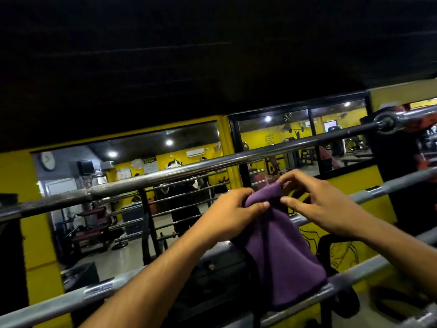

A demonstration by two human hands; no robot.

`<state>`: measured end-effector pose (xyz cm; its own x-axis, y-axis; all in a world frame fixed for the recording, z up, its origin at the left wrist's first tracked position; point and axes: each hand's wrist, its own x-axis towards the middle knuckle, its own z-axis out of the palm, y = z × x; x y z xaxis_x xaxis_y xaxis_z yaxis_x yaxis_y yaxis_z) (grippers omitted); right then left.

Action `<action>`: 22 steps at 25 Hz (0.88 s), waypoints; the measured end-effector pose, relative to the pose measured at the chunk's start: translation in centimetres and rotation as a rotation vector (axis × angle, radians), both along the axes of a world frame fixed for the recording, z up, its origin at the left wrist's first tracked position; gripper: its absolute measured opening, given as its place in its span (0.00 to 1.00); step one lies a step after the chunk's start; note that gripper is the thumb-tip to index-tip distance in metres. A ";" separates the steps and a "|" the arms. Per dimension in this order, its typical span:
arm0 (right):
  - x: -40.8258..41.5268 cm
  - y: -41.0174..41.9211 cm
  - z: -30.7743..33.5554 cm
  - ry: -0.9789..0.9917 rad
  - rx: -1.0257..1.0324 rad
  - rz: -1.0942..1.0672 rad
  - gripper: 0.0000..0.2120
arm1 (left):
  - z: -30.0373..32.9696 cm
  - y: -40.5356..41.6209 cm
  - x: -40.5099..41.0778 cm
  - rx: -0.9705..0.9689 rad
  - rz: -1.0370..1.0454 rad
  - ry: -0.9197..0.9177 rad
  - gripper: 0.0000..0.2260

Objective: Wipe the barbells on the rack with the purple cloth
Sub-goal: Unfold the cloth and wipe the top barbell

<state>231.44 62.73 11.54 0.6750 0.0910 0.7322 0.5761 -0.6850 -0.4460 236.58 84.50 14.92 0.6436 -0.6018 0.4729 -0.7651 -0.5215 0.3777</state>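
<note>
A purple cloth hangs down in front of me between two bars. My left hand grips its top left corner, fingers curled round the fabric. My right hand pinches the top right edge between thumb and fingertips. Several steel barbells run slantwise across the view: an upper barbell behind the hands, a middle barbell level with them, and a lower barbell under my forearms. The cloth's lower end drapes over the lower barbell.
A yellow wall with large mirrors stands behind the rack and reflects gym machines and a person. A black rack upright and red weight plates are at the right. Another bar end shows at the bottom right.
</note>
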 end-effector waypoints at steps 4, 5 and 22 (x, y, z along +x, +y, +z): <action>-1.4 0.7 -6.1 0.100 0.815 0.032 0.04 | 1.3 -5.4 -0.6 0.043 0.149 -0.245 0.10; -1.3 1.3 -7.0 0.168 1.026 0.129 0.09 | 1.1 -6.8 -1.3 0.060 0.123 -0.288 0.09; 5.7 0.3 6.9 -0.152 1.940 0.286 0.24 | 9.9 8.7 4.1 0.813 0.218 -0.630 0.25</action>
<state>237.09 63.07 18.44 0.7212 -0.6927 0.0030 0.6619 0.6878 -0.2981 240.64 93.23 24.79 0.5542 -0.7889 0.2655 -0.5603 -0.5894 -0.5820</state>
